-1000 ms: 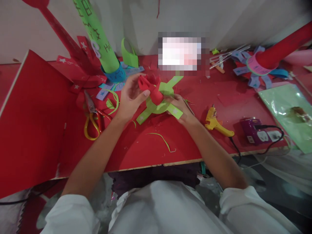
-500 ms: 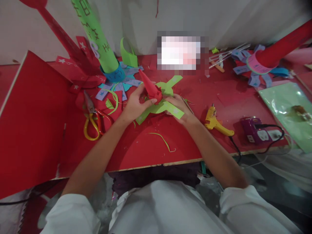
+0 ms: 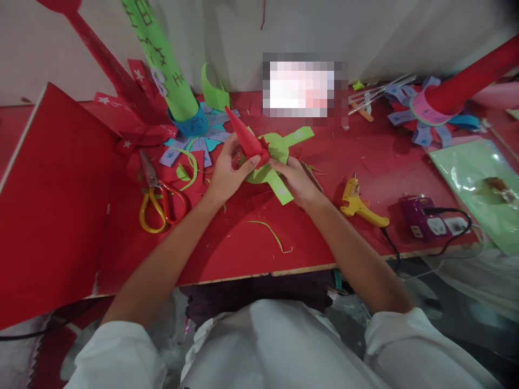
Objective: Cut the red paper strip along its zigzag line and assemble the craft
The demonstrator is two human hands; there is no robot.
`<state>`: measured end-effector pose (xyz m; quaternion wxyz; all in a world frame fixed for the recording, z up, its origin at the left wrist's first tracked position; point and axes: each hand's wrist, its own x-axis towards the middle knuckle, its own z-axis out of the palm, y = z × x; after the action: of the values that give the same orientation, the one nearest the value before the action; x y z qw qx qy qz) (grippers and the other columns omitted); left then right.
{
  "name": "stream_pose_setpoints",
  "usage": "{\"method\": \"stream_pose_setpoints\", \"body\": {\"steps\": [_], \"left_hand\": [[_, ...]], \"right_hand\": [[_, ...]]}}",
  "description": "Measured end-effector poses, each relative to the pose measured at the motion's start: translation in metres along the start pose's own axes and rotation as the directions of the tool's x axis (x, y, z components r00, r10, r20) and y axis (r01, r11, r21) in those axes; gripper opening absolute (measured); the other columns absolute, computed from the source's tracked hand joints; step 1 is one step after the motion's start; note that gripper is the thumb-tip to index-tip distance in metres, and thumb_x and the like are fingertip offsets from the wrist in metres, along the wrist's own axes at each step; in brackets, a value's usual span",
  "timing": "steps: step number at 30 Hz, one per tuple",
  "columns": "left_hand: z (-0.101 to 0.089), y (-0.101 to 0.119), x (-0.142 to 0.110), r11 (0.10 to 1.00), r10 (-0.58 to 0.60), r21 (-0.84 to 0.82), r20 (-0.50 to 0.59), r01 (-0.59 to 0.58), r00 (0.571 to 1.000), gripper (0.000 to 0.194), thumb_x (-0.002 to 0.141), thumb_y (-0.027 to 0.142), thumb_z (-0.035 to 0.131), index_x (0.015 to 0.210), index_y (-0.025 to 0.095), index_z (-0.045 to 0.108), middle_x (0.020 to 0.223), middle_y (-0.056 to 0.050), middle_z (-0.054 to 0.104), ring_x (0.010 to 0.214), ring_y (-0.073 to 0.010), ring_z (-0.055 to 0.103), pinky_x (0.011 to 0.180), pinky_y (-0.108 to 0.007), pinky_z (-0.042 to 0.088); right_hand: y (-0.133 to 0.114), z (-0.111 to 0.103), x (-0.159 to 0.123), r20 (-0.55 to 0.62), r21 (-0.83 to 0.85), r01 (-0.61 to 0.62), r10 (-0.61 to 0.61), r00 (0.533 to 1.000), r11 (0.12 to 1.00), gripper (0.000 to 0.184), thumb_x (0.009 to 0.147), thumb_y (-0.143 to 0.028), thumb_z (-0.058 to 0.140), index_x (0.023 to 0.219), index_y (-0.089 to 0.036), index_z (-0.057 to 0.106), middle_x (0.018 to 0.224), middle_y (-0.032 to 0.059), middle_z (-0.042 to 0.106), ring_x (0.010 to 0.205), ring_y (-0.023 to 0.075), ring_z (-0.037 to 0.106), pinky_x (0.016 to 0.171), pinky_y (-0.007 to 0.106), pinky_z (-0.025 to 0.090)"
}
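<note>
A red paper cone [image 3: 246, 137] points up and to the left from a light green paper piece [image 3: 278, 162] with flat strips spreading out from its ring. My left hand [image 3: 227, 172] is closed round the base of the red cone, thumb pressed against it. My right hand [image 3: 297, 181] pinches the green piece from the right, fingers over one strip. Both hands hold the joined piece just above the red tabletop [image 3: 243, 237].
Yellow-handled scissors [image 3: 153, 201] lie left of my hands. A yellow glue gun [image 3: 360, 204] and a purple power strip [image 3: 430, 219] lie to the right. A green tube [image 3: 165, 59] on a blue star base, red tubes [image 3: 470, 81], a red board [image 3: 52, 200] and green sheets [image 3: 478, 183] stand around.
The red paper went from a crumpled clump in my left hand to a long cone standing on the green piece. The green piece has turned and both hands moved slightly away from me.
</note>
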<state>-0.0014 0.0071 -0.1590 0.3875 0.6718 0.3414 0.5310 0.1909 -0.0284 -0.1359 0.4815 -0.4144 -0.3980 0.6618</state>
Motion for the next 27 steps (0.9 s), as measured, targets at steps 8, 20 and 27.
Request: {"method": "stream_pose_setpoints", "body": {"steps": [8,20,27], "left_hand": [[-0.001,0.018,-0.001,0.994,-0.04,0.102,-0.066,0.047,0.997,0.053,0.096,0.069,0.074,0.125,0.025,0.067,0.127,-0.008,0.077,0.118,-0.0259,0.076,0.105,-0.045,0.062],[0.0,0.01,-0.002,0.985,-0.163,0.057,0.044,0.16,0.986,0.059,0.093,0.073,0.073,0.113,0.018,0.07,0.113,-0.011,0.081,0.101,-0.0257,0.079,0.089,-0.04,0.065],[0.0,0.007,-0.001,0.985,-0.171,0.005,0.056,0.171,0.984,0.066,0.087,0.069,0.083,0.127,0.02,0.063,0.13,-0.015,0.076,0.119,-0.0291,0.077,0.104,-0.045,0.063]], "right_hand": [[0.004,0.0,-0.001,0.072,0.007,0.005,-0.005,0.997,1.0,0.037,0.078,-0.054,0.091,0.099,-0.027,0.077,0.103,0.0031,0.084,0.113,0.0301,0.078,0.101,0.046,0.063],[-0.001,0.001,-0.001,0.058,0.036,0.037,-0.039,0.998,0.999,0.034,0.072,-0.051,0.094,0.087,-0.026,0.075,0.1,0.0034,0.084,0.119,0.0304,0.076,0.106,0.045,0.061],[-0.003,0.002,-0.003,0.02,-0.016,0.022,-0.022,1.0,1.0,0.032,0.075,-0.051,0.091,0.087,-0.027,0.074,0.097,0.0033,0.083,0.115,0.0298,0.077,0.099,0.045,0.063]]}}
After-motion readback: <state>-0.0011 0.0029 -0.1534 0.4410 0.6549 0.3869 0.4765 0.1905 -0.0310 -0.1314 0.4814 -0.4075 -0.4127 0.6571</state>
